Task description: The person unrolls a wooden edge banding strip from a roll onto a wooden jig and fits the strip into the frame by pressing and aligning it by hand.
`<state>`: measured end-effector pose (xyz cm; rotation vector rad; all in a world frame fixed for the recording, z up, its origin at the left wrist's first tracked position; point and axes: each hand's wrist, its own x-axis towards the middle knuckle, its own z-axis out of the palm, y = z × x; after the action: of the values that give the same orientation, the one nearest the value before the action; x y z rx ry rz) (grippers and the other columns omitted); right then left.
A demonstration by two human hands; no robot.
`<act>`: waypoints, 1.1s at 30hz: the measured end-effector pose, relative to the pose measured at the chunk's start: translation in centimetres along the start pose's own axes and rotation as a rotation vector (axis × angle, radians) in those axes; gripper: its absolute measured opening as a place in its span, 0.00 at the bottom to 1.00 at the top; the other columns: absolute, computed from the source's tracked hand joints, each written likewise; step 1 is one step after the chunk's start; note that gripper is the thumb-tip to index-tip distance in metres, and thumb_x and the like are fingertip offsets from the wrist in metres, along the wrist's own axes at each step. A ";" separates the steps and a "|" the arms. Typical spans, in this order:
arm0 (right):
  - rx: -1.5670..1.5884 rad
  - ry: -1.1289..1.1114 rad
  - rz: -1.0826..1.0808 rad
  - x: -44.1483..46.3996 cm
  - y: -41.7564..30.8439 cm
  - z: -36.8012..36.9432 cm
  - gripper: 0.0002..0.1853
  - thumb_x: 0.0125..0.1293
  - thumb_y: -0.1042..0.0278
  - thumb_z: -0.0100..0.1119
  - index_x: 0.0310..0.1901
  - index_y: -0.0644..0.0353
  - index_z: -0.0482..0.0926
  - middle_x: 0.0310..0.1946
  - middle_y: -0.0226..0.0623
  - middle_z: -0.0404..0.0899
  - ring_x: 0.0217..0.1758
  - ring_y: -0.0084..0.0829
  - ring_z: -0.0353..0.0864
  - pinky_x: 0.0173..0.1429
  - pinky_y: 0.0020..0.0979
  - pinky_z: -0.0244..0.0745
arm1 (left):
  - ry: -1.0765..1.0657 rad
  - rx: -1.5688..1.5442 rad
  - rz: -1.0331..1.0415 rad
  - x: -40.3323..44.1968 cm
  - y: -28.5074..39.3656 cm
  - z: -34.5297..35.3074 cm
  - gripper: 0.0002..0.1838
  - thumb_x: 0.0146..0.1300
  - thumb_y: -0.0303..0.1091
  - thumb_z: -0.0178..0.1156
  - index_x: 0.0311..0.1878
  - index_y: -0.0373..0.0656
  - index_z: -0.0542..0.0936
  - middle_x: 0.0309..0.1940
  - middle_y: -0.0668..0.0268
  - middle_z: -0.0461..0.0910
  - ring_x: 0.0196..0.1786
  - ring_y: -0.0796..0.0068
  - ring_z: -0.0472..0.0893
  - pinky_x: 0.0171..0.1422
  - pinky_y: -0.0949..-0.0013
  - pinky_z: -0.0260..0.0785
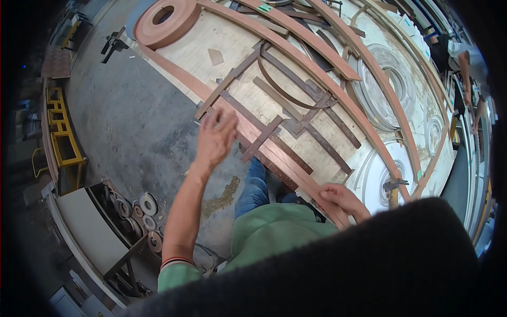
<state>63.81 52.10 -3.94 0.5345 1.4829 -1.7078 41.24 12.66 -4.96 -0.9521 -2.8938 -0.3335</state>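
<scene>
Strip point(282, 158), reddish, mid-frame along table point(193, 50) edge | left hand point(215, 138): blurred, fingers loosely spread beside strip | right hand point(342, 199): right of centre, fingers curled at strip, grip unclear | risk: uneven pull could snag strip against dark crosspiece point(263, 138)

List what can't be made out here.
All in the head view:
Left hand: blurred, so fingertip contact with the strip is unclear.
Right hand: its own curled fingers obscure any grip.
Hammer: handle's end hidden behind the black foreground shape.
Roll: top cut off by the upper edge.
</scene>
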 end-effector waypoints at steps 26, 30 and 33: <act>-0.062 0.017 0.178 -1.5 -0.6 0.8 0.14 0.77 0.59 0.62 0.43 0.65 0.83 0.29 0.38 0.86 0.29 0.26 0.86 0.36 0.28 0.83 | -0.034 -0.075 0.011 -0.1 2.4 -0.2 0.20 0.72 0.38 0.60 0.65 0.46 0.82 0.70 0.68 0.78 0.75 0.61 0.71 0.78 0.52 0.60; -0.079 0.027 0.185 -1.7 -0.4 0.3 0.14 0.77 0.59 0.63 0.43 0.65 0.83 0.30 0.38 0.87 0.30 0.26 0.87 0.36 0.28 0.83 | -0.038 -0.088 0.007 -0.2 2.6 -0.1 0.21 0.72 0.38 0.60 0.65 0.46 0.82 0.70 0.69 0.78 0.75 0.61 0.71 0.78 0.52 0.59; -0.064 -0.022 0.104 -1.0 -0.3 0.0 0.14 0.77 0.59 0.63 0.43 0.65 0.83 0.30 0.39 0.87 0.31 0.27 0.87 0.37 0.28 0.83 | -0.040 -0.072 -0.003 0.1 1.5 -0.3 0.20 0.74 0.39 0.59 0.65 0.46 0.82 0.70 0.69 0.78 0.76 0.61 0.71 0.78 0.51 0.60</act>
<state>64.16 52.41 -3.04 0.5484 1.4636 -1.5757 42.07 13.78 -4.44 -0.9756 -2.9382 -0.4263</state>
